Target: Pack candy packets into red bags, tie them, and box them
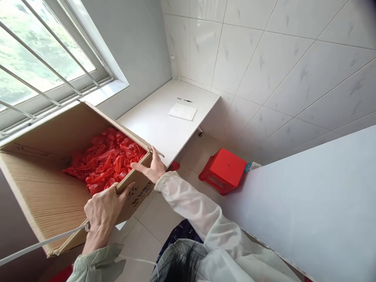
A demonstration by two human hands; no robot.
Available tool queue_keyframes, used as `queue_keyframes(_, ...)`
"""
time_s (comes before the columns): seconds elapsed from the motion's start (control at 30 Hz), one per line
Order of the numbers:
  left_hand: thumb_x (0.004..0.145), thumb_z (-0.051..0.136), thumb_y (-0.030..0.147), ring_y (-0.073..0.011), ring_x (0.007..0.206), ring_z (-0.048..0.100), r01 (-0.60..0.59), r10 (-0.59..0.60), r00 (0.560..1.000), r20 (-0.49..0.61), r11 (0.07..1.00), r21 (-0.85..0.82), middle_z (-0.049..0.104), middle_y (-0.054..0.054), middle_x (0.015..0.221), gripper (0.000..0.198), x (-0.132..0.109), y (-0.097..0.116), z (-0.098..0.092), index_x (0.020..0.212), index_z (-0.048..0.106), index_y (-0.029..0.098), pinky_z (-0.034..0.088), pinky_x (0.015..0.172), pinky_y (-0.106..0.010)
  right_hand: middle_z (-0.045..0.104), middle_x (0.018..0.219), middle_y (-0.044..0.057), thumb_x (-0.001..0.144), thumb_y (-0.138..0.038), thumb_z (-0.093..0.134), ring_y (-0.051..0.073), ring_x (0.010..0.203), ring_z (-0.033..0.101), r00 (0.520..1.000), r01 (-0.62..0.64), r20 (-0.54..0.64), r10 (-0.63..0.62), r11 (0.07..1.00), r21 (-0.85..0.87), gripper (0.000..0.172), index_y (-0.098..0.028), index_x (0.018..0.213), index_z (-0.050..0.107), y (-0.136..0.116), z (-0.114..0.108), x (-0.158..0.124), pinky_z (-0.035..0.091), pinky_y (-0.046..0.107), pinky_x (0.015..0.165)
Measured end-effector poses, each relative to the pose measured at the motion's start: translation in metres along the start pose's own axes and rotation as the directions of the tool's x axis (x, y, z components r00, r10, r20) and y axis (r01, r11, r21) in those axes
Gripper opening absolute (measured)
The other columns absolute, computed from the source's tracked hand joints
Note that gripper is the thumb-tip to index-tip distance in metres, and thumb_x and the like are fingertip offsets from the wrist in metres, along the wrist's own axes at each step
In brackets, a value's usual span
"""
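Observation:
A large open cardboard box (44,192) stands at the left, tilted in my view, its top edges up. Crumpled red plastic bags (114,156) lie heaped inside it against the far corner. My left hand (104,207) grips the box's near rim, fingers over the inside and thumb on the outer face. Farther along that same rim, at the corner, my right hand (151,168) holds the cardboard with its thumb over the edge. Black handwriting and print show on the outer face between my hands. A white strap (41,247) runs past my left wrist.
Behind the box, a white table (141,105) carries a white paper pad (183,112) and a black pen (187,101). A red plastic stool (227,168) stands on the tiled floor. Another white tabletop (317,203) is at the right. A barred window (44,58) is at upper left.

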State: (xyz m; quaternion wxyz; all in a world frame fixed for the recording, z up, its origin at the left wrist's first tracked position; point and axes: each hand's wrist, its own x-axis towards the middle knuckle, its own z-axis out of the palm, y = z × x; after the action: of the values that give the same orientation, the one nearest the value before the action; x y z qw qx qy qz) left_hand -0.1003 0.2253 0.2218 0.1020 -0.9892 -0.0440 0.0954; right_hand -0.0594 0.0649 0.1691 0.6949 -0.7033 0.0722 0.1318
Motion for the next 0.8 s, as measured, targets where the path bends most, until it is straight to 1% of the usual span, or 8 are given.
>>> queue_keyframes(0.07, 0.088, 0.033, 0.066, -0.0345, 0.077, 0.066, 0.005, -0.004, 1.0, -0.019, 1.0, 0.025, 0.068, -0.016, 0.076, 0.061, 0.003, -0.004, 0.002, 0.097, 0.07, 0.018, 0.04, 0.061, -0.033, 0.02, 0.155, 0.016, 0.064, -0.06, 0.076, 0.036, 0.14, 0.03, 0.996, -0.01, -0.086, 0.01, 1.0, -0.009, 0.118, -0.028, 0.153, 0.005, -0.009, 0.018, 0.008, 0.03, 0.056, 0.11)
queue_keyframes(0.17, 0.086, 0.036, 0.067, -0.0343, 0.074, 0.066, 0.03, -0.029, 0.999, -0.021, 0.999, 0.042, 0.069, -0.015, 0.073, 0.059, 0.01, -0.008, 0.004, 0.096, 0.07, 0.02, 0.04, 0.058, -0.032, 0.023, 0.152, 0.017, 0.063, -0.057, 0.079, 0.037, 0.138, 0.034, 0.996, -0.009, -0.093, 0.008, 1.0, -0.013, 0.116, -0.029, 0.151, 0.009, -0.009, 0.029, 0.015, 0.033, 0.058, 0.108)
queue_keyframes(0.33, 0.084, 0.035, 0.071, -0.0379, 0.074, 0.066, 0.058, -0.058, 0.998, -0.004, 0.997, 0.044, 0.069, -0.018, 0.074, 0.064, 0.022, -0.012, 0.001, 0.097, 0.07, 0.019, 0.041, 0.055, -0.032, 0.021, 0.154, 0.017, 0.06, -0.058, 0.08, 0.038, 0.139, 0.03, 1.0, 0.009, -0.022, -0.009, 1.0, -0.009, 0.116, -0.029, 0.15, 0.013, -0.012, 0.025, 0.026, 0.032, 0.061, 0.107)
queue_keyframes(0.47, 0.081, 0.035, 0.074, -0.0409, 0.079, 0.066, 0.074, -0.074, 0.997, 0.017, 0.997, 0.021, 0.068, -0.019, 0.076, 0.067, 0.025, -0.009, -0.003, 0.098, 0.068, 0.017, 0.045, 0.059, -0.038, 0.019, 0.157, 0.012, 0.066, -0.061, 0.074, 0.036, 0.143, 0.024, 0.997, 0.063, -0.032, -0.063, 0.998, -0.006, 0.101, -0.029, 0.148, 0.024, 0.002, 0.018, 0.021, 0.03, 0.06, 0.109)
queue_keyframes(0.57, 0.083, 0.034, 0.073, -0.0449, 0.085, 0.063, 0.104, -0.106, 0.994, -0.039, 0.993, -0.057, 0.067, -0.021, 0.084, 0.07, 0.023, -0.006, 0.002, 0.111, 0.062, 0.016, 0.046, 0.066, -0.05, 0.041, 0.148, 0.006, 0.074, -0.052, 0.072, 0.025, 0.133, 0.044, 0.995, -0.022, -0.097, 0.02, 0.999, -0.026, 0.081, -0.029, 0.143, 0.036, 0.048, 0.006, -0.005, 0.039, 0.046, 0.108)
queue_keyframes(0.63, 0.086, 0.037, 0.067, -0.046, 0.1, 0.058, -0.011, -0.028, 0.969, -0.246, 0.988, -0.153, 0.063, -0.026, 0.106, 0.071, 0.018, -0.002, 0.01, 0.127, 0.051, 0.011, 0.045, 0.076, -0.057, 0.064, 0.122, 0.002, 0.079, -0.039, 0.069, 0.018, 0.11, 0.063, 0.969, -0.209, -0.142, 0.201, 0.977, -0.047, 0.058, -0.029, 0.132, 0.05, 0.093, -0.009, -0.041, 0.047, 0.037, 0.101)
queue_keyframes(0.73, 0.089, 0.049, 0.05, -0.0425, 0.127, 0.038, -0.349, 0.177, 0.803, -0.569, 0.914, -0.208, 0.042, -0.029, 0.134, 0.07, 0.0, 0.014, 0.023, 0.139, 0.036, 0.003, 0.037, 0.099, -0.057, 0.07, 0.102, 0.002, 0.084, -0.026, 0.066, 0.017, 0.101, 0.065, 0.918, -0.365, -0.191, 0.346, 0.928, -0.073, 0.019, -0.022, 0.103, 0.066, 0.164, -0.038, -0.121, 0.049, 0.036, 0.096)
queue_keyframes(0.8, 0.09, 0.054, 0.039, -0.0387, 0.133, 0.03, -0.504, 0.281, 0.737, -0.615, 0.835, -0.222, 0.039, -0.025, 0.134, 0.059, -0.022, 0.033, 0.032, 0.136, 0.04, 0.004, 0.032, 0.107, -0.055, 0.068, 0.096, 0.004, 0.089, -0.029, 0.062, 0.016, 0.09, 0.065, 0.873, -0.462, -0.213, 0.439, 0.884, -0.074, 0.018, -0.015, 0.098, 0.065, 0.205, -0.06, -0.182, 0.053, 0.038, 0.086)
